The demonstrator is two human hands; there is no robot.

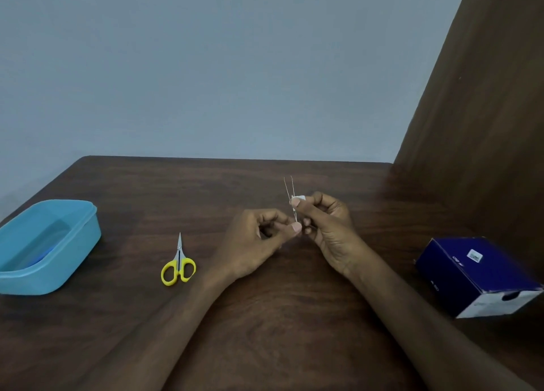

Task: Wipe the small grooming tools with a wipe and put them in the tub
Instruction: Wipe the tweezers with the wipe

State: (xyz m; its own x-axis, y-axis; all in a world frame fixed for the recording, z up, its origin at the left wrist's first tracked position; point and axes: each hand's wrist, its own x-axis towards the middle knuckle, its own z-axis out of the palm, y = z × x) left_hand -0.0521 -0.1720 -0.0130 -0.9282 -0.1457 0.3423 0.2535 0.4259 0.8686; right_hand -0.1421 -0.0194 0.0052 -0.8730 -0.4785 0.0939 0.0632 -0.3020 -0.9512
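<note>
**Steel tweezers held over the table, wipe pinched on the shaft**

Head view. Thin metal tweezers (290,189) stand upright above the dark wooden table (265,317), tips pointing up and slightly apart. The left hand (259,237) pinches their lower end between thumb and curled fingers. The right hand (326,225) pinches a small white wipe (298,198) against the shaft, higher up, thumb pressed on it. Yellow-handled scissors (178,265) lie flat on the table, left of the left hand, blades closed and pointing away. The blue tub (73,243) sits at the far left, well apart; something blue lies inside, not identifiable. A dark blue box (471,275) rests at the right.
</note>
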